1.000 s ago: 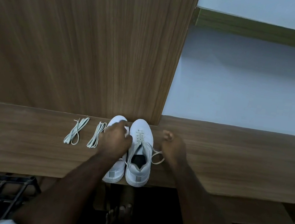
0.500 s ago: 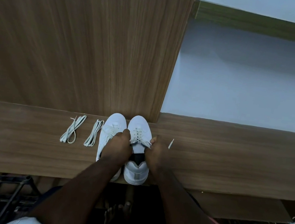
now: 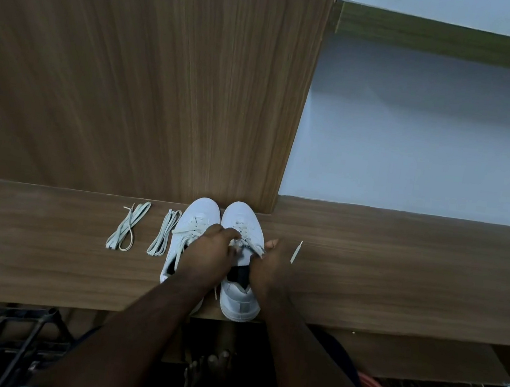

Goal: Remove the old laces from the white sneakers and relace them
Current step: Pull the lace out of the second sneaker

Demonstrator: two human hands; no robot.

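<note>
Right sneaker [image 3: 245, 224] sits beside its mate [image 3: 196, 218] on the wooden bench [image 3: 398, 275]; I see my left hand [image 3: 207, 256] and right hand [image 3: 270, 269] both pinching its lace [image 3: 249, 245]. Lace tip [image 3: 296, 252] trails right. Two spare lace bundles [image 3: 127, 226] [image 3: 165, 230] lie left.

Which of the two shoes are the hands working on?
The right-hand white sneaker: both the left hand and right hand pinch its laces. The left-hand sneaker beside it is only partly covered by the arm.
</note>
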